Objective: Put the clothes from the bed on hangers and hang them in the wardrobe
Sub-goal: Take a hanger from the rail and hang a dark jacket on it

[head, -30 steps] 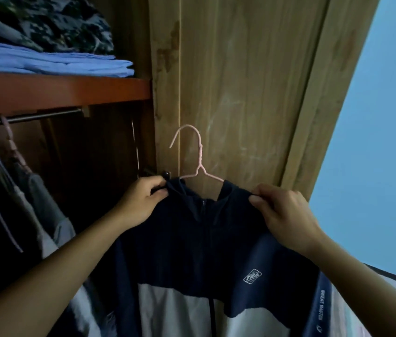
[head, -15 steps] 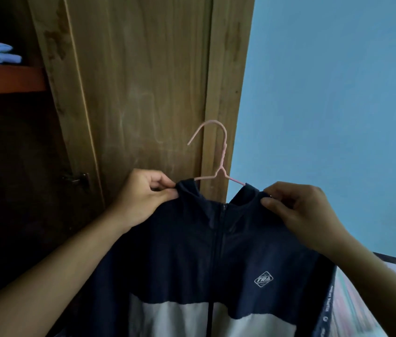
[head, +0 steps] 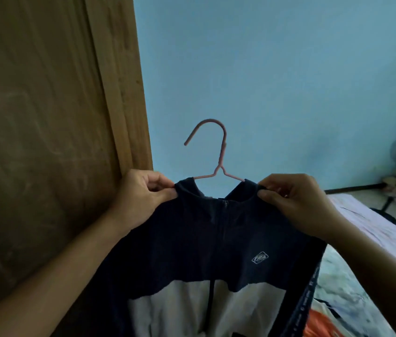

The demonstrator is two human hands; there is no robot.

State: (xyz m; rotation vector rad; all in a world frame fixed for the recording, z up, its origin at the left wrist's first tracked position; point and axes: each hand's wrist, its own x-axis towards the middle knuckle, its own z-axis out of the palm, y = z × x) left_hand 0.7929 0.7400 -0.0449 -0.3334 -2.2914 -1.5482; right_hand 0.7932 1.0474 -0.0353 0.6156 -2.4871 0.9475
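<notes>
Both the left hand (head: 141, 198) and right hand (head: 296, 203) pinch the shoulders of the navy-and-white zip jacket (head: 206, 239) on the thin pink wire hanger (head: 216, 152), apparently seated, whose hook above the fingers next needs the wardrobe rail.

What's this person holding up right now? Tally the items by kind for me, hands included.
Pink wire hanger: 1
Navy and white zip jacket on that hanger: 1
Hands pinching the jacket's collar, left hand and right hand: 2
Total: 4
</notes>
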